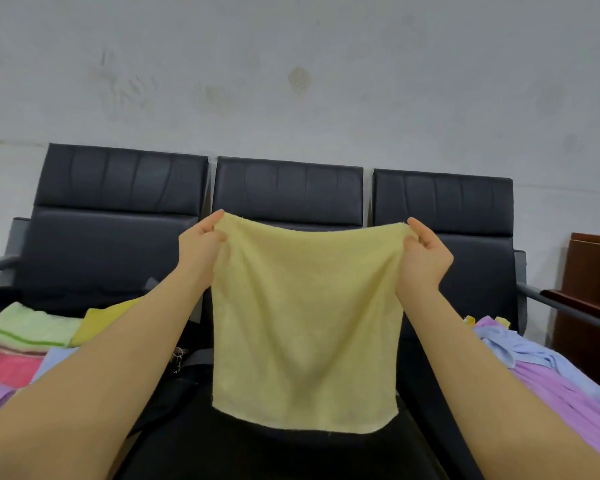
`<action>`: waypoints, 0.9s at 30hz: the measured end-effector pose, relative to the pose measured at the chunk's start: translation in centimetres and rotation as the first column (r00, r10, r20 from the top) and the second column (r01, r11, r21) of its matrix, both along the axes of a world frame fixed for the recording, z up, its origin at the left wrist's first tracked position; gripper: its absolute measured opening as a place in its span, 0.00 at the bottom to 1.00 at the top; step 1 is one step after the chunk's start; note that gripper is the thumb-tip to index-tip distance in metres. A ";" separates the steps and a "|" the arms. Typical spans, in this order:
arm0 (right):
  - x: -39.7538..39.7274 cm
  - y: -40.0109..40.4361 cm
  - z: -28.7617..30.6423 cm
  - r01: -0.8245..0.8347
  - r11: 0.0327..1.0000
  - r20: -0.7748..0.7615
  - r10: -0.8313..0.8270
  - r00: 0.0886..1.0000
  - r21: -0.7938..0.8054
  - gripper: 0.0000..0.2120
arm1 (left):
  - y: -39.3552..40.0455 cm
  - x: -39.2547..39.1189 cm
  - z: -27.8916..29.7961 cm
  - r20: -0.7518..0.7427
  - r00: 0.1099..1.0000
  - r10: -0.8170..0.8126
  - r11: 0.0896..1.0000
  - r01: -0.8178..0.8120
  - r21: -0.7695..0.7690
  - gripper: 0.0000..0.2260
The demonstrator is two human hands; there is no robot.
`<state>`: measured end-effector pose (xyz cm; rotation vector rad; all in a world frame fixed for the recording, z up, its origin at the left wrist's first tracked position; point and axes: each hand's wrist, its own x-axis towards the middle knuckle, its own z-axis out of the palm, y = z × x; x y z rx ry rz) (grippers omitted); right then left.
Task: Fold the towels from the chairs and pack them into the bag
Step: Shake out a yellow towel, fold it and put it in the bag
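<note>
Head view: a pale yellow towel is held up unfolded at the centre of the frame, before the middle of three black chairs. Its upper left corner is pinched by the left hand, its upper right corner by the right hand, and the cloth hangs flat between them. Folded towels in green, yellow and pink are seen at lower left; a heap of purple and blue towels lies at lower right.
</note>
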<state>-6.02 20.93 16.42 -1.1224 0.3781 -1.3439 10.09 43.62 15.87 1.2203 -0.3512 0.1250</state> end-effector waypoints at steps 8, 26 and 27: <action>-0.8 -0.2 1.2 0.019 1.000 -0.011 -0.019 1.000 0.017 0.21 | -0.8 1.2 1.7 0.137 0.983 0.125 0.987 -0.137 0.085 0.20; 0.2 -2.0 -1.7 0.224 0.960 -0.354 -0.271 0.895 -0.168 0.07 | 0.1 1.7 0.3 0.413 0.863 0.290 0.663 -0.492 0.564 0.07; 0.2 -1.9 -1.9 0.228 0.963 -0.360 -0.265 0.894 -0.144 0.07 | 0.2 1.5 0.2 0.454 0.841 0.293 0.613 -0.530 0.586 0.07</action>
